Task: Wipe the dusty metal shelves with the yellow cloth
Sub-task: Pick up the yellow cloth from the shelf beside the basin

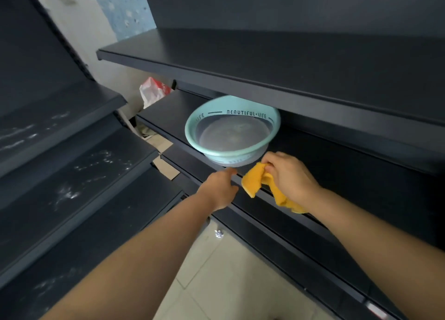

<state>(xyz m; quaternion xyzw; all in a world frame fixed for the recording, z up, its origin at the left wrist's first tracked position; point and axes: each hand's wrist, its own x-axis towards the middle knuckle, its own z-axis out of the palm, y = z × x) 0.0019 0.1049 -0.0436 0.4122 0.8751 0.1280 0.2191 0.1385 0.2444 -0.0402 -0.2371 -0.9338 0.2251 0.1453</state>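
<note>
Our forearms (366, 226) nearest | right hand (290, 175) clutches yellow cloth (252, 179) | cloth looks soft, light, limp; we'd gather it mid-fold | left hand (221, 191) by basin (192, 124), grip unclear

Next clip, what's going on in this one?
A person works bare-handed. The right grip holds the bunched yellow cloth at the front edge of a shelf, beside a teal basin that seems to hold water. The left grip reaches, fingers out, toward the basin's base. The shelves on the left show dust streaks.
</note>
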